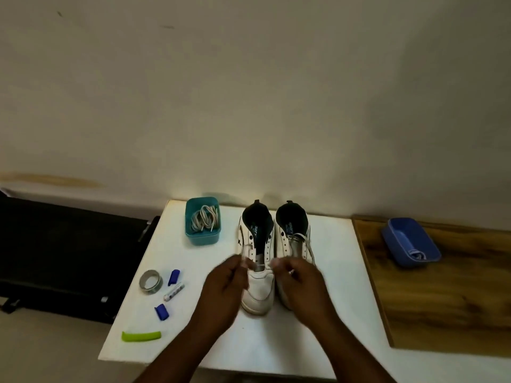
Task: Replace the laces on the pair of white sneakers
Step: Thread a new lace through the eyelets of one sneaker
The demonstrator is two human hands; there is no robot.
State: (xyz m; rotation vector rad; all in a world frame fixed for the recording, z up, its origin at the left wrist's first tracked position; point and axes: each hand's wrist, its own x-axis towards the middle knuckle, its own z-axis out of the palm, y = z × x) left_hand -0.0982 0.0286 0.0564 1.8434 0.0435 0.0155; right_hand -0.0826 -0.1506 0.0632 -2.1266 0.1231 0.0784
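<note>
Two white sneakers stand side by side on the white table point(326, 272), toes toward me. The left sneaker point(257, 288) has a white lace point(244, 251) running through its lowest eyelets. My left hand point(221, 288) pinches one end of that lace at the shoe's left side. My right hand point(301, 286) pinches the other end at its right side and covers the toe of the right sneaker point(293, 230), which carries a loose lace across its upper eyelets. Both hands are blurred.
A teal box point(203, 239) holding several laces sits at the back left. A tape roll point(150, 281), two blue caps point(173, 277), a small white tube point(173, 291) and a green strip point(141, 336) lie at the left. A blue tray point(410, 241) rests on the wooden surface point(442, 308) at the right.
</note>
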